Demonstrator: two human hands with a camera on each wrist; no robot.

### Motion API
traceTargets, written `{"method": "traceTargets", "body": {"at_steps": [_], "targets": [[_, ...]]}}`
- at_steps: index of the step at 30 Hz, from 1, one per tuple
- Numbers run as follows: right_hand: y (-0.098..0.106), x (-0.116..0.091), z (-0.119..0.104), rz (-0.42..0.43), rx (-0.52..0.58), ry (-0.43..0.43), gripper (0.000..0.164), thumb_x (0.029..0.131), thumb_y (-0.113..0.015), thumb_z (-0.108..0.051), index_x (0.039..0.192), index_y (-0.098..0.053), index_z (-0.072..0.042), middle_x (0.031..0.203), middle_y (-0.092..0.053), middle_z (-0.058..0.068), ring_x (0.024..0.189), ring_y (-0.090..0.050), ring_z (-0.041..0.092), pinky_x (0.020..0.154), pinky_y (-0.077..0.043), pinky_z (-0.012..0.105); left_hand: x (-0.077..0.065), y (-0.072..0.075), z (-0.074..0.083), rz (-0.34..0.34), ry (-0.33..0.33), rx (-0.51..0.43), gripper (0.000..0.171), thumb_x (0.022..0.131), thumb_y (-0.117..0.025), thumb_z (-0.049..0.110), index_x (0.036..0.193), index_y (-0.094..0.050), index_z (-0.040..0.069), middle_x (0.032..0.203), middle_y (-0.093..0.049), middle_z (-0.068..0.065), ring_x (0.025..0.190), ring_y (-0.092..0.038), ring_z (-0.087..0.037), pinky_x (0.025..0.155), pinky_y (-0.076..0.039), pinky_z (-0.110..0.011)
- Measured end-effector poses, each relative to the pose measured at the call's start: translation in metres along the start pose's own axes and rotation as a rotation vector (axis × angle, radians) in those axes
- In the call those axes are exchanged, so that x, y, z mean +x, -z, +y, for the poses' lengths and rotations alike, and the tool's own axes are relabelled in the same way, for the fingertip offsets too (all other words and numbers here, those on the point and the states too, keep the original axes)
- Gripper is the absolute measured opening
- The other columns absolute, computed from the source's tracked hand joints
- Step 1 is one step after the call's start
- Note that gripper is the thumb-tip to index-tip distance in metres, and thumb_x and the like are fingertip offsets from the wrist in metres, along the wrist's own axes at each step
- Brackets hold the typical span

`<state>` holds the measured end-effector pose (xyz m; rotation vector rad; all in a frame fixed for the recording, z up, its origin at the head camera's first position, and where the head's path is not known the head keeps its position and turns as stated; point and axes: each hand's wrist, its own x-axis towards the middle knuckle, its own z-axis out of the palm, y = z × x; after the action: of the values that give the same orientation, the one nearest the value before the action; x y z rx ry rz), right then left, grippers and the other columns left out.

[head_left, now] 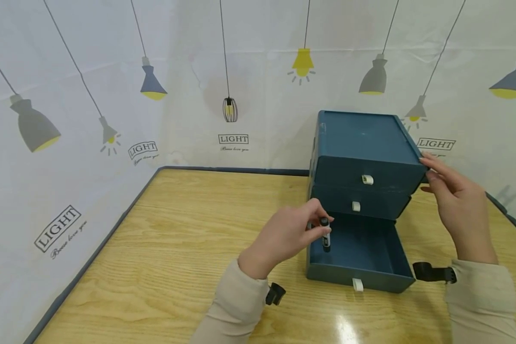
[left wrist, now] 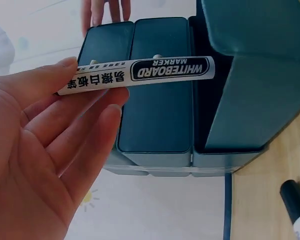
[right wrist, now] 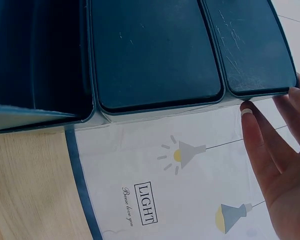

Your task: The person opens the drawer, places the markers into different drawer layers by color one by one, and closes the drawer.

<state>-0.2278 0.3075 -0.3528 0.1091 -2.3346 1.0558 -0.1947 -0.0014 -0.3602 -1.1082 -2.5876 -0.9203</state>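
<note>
My left hand (head_left: pixel 285 234) pinches a whiteboard marker (head_left: pixel 326 239) between thumb and fingers, above the pulled-out bottom drawer (head_left: pixel 402 248). Black lettering shows on the marker's white barrel in the left wrist view; in the head view it hangs nearly upright, its black end down. The drawer belongs to a dark blue three-drawer cabinet (head_left: pixel 365 138), whose upper two drawers are closed. At the cabinet's upper right edge, my right hand (head_left: pixel 462 200) rests its fairly straight fingertips (right wrist: pixel 247 112) against the side and top. The drawer floor visible beside the marker is bare.
Another black-capped marker (left wrist: pixel 294 202) lies on the wooden table (head_left: pixel 176 248), seen in the left wrist view. White pull tabs (head_left: pixel 358 285) stick out from the drawer fronts. Behind the table hangs a white cloth (head_left: pixel 266 76) printed with lamps.
</note>
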Motion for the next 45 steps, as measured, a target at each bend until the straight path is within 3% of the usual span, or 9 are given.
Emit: {"method": "traceTargets", "body": {"at_steps": [9, 17, 24, 34, 45], "targets": [[-0.001, 0.001, -0.002, 0.001, 0.002, 0.004, 0.034, 0.094, -0.043, -0.022, 0.126, -0.050, -0.032, 0.133, -0.041, -0.014, 0.100, -0.051, -0.005, 0.070, -0.041, 0.007, 0.000, -0.006, -0.004, -0.121, -0.021, 0.012, 0.017, 0.086, -0.058, 0.028, 0.100, -0.052, 0.021, 0.089, -0.061, 0.011, 0.062, -0.048, 0.007, 0.050, -0.038, -0.012], [0.000, 0.001, -0.001, 0.004, -0.014, 0.001, 0.034, 0.094, -0.043, -0.024, 0.126, -0.050, -0.033, 0.133, -0.041, -0.014, 0.099, -0.051, -0.006, 0.070, -0.041, 0.007, -0.001, -0.006, -0.006, -0.146, 0.009, -0.042, 0.017, 0.085, -0.059, 0.028, 0.100, -0.052, 0.022, 0.089, -0.059, 0.013, 0.074, -0.053, 0.006, 0.059, -0.040, -0.011], [0.001, 0.000, 0.001, 0.004, -0.013, 0.000, 0.034, 0.095, -0.043, -0.023, 0.126, -0.050, -0.033, 0.133, -0.041, -0.015, 0.099, -0.051, -0.006, 0.070, -0.041, 0.007, -0.002, 0.000, -0.009, -0.154, 0.077, -0.059, 0.017, 0.087, -0.057, 0.031, 0.102, -0.054, 0.023, 0.091, -0.059, 0.014, 0.078, -0.053, 0.006, 0.063, -0.042, -0.012], [0.002, 0.000, 0.002, 0.002, -0.013, -0.009, 0.034, 0.094, -0.043, -0.023, 0.127, -0.049, -0.033, 0.133, -0.040, -0.017, 0.100, -0.051, -0.006, 0.070, -0.041, 0.007, -0.005, 0.008, -0.021, -0.142, 0.212, -0.009, 0.021, 0.085, -0.059, 0.032, 0.104, -0.059, 0.025, 0.095, -0.059, 0.014, 0.079, -0.053, 0.001, 0.064, -0.044, -0.017], [0.000, 0.000, 0.001, 0.002, -0.012, -0.012, 0.034, 0.094, -0.043, -0.024, 0.126, -0.050, -0.033, 0.133, -0.041, -0.017, 0.100, -0.051, -0.005, 0.070, -0.041, 0.007, -0.003, -0.003, -0.021, -0.248, 0.169, 0.067, 0.019, 0.083, -0.062, 0.031, 0.100, -0.064, 0.021, 0.088, -0.060, 0.013, 0.073, -0.052, 0.001, 0.063, -0.042, -0.014]]}}
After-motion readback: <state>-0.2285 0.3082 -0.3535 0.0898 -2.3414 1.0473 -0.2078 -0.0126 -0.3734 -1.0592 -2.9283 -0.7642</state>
